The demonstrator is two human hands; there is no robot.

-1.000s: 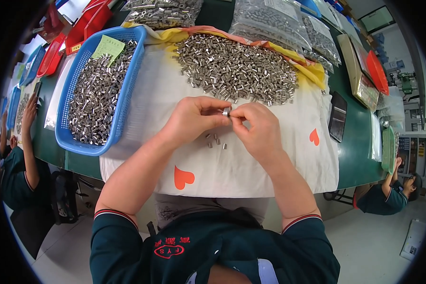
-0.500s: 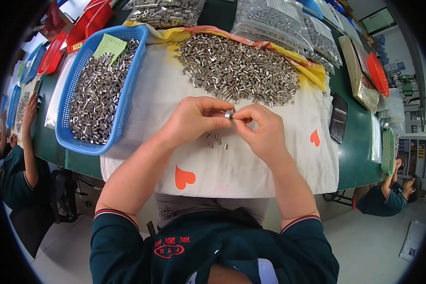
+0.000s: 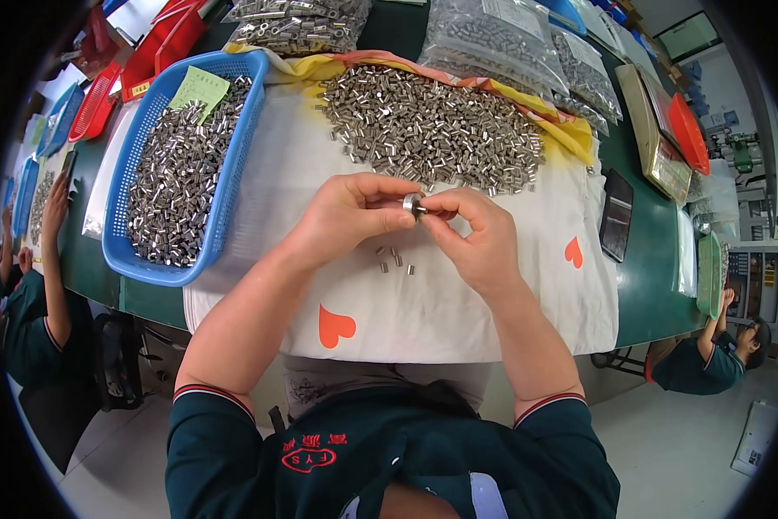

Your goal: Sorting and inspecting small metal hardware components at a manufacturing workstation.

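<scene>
Pinching one small metal sleeve (image 3: 411, 206) between left hand (image 3: 347, 216) and right hand (image 3: 475, 238), both clamped on it above the white cloth (image 3: 458, 303), we judged steady fingertips best, keeping clear of the loose pile (image 3: 432, 130) on the counter (image 3: 644, 285)

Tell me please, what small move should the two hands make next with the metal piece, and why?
Probably lower the small silver metal cylinder onto the white cloth beside the few loose pieces. Both the left hand and the right hand pinch it above them, apart from the big pile.
</scene>
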